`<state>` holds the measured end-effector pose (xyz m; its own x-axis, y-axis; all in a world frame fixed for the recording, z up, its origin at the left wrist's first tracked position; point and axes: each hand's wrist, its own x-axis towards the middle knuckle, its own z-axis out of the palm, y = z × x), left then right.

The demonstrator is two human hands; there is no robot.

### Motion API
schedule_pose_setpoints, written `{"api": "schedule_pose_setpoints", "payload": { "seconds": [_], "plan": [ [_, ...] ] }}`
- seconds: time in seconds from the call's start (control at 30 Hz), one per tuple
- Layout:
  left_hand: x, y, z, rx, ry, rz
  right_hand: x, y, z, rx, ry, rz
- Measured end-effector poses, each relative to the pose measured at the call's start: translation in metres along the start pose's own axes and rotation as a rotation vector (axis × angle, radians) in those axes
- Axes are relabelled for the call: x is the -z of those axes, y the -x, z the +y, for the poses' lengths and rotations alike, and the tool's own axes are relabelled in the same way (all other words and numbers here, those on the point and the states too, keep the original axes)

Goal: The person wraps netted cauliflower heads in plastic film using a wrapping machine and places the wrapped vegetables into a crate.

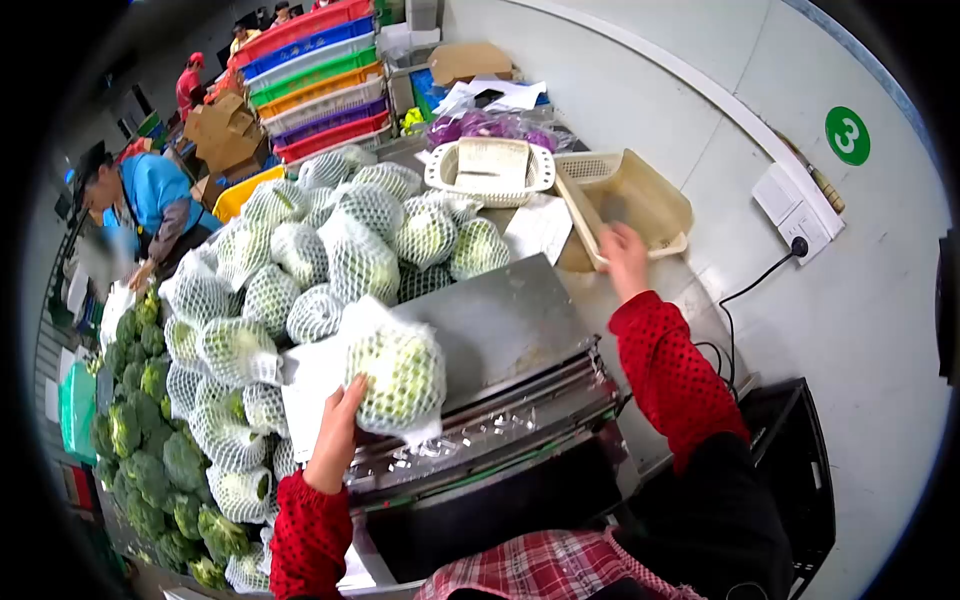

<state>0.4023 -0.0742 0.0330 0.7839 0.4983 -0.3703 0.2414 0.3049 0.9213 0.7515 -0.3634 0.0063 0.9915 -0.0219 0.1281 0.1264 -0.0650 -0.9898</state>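
Note:
My left hand [340,425] is closed on the lower left side of a broccoli head [398,378] in a white foam net, held over the front of a grey metal machine top [500,320]. The net hides much of the head, which shows pale green. To the right, my right hand [625,260] is at the near wall of a beige plastic tray [655,205]. Its fingers are bent and blurred; whether they grip anything cannot be made out. A heap of netted heads [300,250] lies left of the machine.
Bare broccoli [145,450] is piled at far left, near a co-worker in blue [155,195]. Stacked coloured crates [315,90] and a white basket [490,185] stand behind. A black crate [800,480] is at lower right. A cable [750,285] hangs from the wall socket.

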Motion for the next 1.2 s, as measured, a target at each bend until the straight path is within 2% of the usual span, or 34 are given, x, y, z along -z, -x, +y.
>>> {"api": "schedule_pose_setpoints", "payload": {
  "seconds": [0.03,0.07,0.1,0.13,0.2,0.23,0.3,0.33,0.37,0.4,0.43,0.47,0.57,0.6,0.67,0.7,0.77,0.83,0.87,0.97,1.03,1.1,1.13,1.17,1.2],
  "plan": [
    [0.005,-0.008,-0.008,0.033,0.102,0.010,0.031,-0.039,0.046,-0.192,0.100,0.125],
    [0.003,-0.003,0.002,0.069,0.089,-0.055,0.059,-0.062,0.072,-0.394,0.111,0.152],
    [0.000,0.000,0.004,0.012,-0.033,-0.026,0.078,-0.077,0.094,-0.599,0.121,0.172],
    [-0.004,0.003,0.005,-0.040,-0.156,0.010,0.087,-0.091,0.110,-0.667,0.051,0.169],
    [-0.003,-0.003,0.009,0.024,-0.082,-0.005,0.084,-0.116,0.143,-0.796,-0.147,0.189],
    [-0.005,-0.005,0.012,0.097,0.023,-0.023,0.080,-0.128,0.162,-0.797,-0.157,0.182],
    [-0.008,-0.006,0.014,0.105,0.036,0.010,0.072,-0.141,0.178,-0.636,-0.378,0.001],
    [-0.010,-0.004,0.016,0.075,-0.039,0.021,0.063,-0.149,0.185,-0.555,-0.450,0.248],
    [-0.008,-0.004,0.015,0.043,-0.113,0.031,0.062,-0.147,0.178,-0.562,-0.453,0.247],
    [0.001,-0.013,0.003,0.041,-0.006,0.139,0.059,-0.146,0.172,-0.508,-0.428,0.266],
    [0.015,-0.011,-0.003,0.144,0.071,0.105,0.056,-0.143,0.164,-0.454,-0.400,0.284],
    [0.034,-0.016,-0.021,0.070,-0.093,0.095,0.055,-0.133,0.154,-0.424,-0.394,0.297],
    [0.084,-0.021,-0.056,0.085,-0.045,0.108,0.054,-0.124,0.130,-0.465,-0.295,0.338],
    [0.101,-0.022,-0.070,0.071,-0.099,0.099,0.055,-0.123,0.131,-0.477,-0.288,0.333],
    [0.112,-0.015,-0.082,-0.069,-0.519,0.012,0.062,-0.126,0.137,-0.363,-0.301,0.313],
    [0.102,-0.009,-0.074,-0.084,-0.535,0.029,0.067,-0.124,0.139,-0.373,-0.295,0.306],
    [0.079,0.004,-0.051,-0.089,-0.547,0.052,0.079,-0.112,0.141,-0.210,-0.250,0.340],
    [0.045,0.013,-0.017,-0.475,-1.035,-0.101,0.089,-0.100,0.120,-0.303,-0.238,0.434],
    [0.044,0.008,-0.024,0.018,-0.479,0.145,0.097,-0.092,0.100,-0.310,-0.321,0.300],
    [0.027,0.004,-0.015,0.204,0.022,0.190,0.106,-0.089,0.079,-0.305,-0.262,0.173],
    [0.024,0.003,-0.014,0.201,0.063,0.219,0.098,-0.118,0.090,-0.344,-0.266,0.315],
    [0.021,0.003,-0.013,0.194,0.097,0.219,0.077,-0.156,0.086,-0.255,-0.448,0.120],
    [0.021,0.004,-0.013,0.193,0.091,0.221,0.063,-0.184,0.084,-0.255,-0.362,0.126],
    [0.022,0.004,-0.014,0.194,0.096,0.201,0.039,-0.208,0.080,-0.195,-0.460,0.174],
    [0.022,0.004,-0.014,0.190,0.103,0.182,0.025,-0.235,0.075,-0.246,-0.451,0.097]
  ]
}}
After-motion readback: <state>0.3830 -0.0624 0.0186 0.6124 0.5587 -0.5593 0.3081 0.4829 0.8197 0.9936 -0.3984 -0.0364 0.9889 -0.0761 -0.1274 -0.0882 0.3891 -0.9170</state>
